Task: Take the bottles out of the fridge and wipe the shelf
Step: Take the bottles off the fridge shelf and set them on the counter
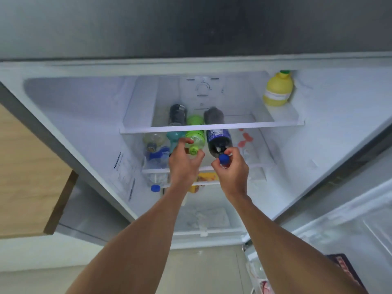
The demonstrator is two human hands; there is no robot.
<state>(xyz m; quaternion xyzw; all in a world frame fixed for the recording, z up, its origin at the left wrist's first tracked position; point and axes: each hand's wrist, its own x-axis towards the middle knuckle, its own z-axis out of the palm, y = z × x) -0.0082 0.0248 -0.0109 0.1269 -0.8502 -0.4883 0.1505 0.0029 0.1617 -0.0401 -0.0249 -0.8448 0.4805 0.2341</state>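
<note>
Inside the open fridge, several bottles lie on their sides on the middle glass shelf [258,165], necks toward me. My left hand [184,164] curls around the neck of the green bottle [196,137], just below its green cap. My right hand [232,169] pinches the blue cap of the dark cola bottle [218,139]. To the left lie a clear bottle [153,140] and a teal bottle [174,135], partly hidden by my left hand. Red smears [246,139] mark the shelf's right side.
The upper shelf [212,126] crosses just above the bottles. A yellow lemon-juice bottle [277,90] stands at its right end. A clear blue-capped bottle [156,183] and a yellow pack [206,178] lie lower down. The open fridge door [343,230] is on my right, a wooden cabinet [27,177] on my left.
</note>
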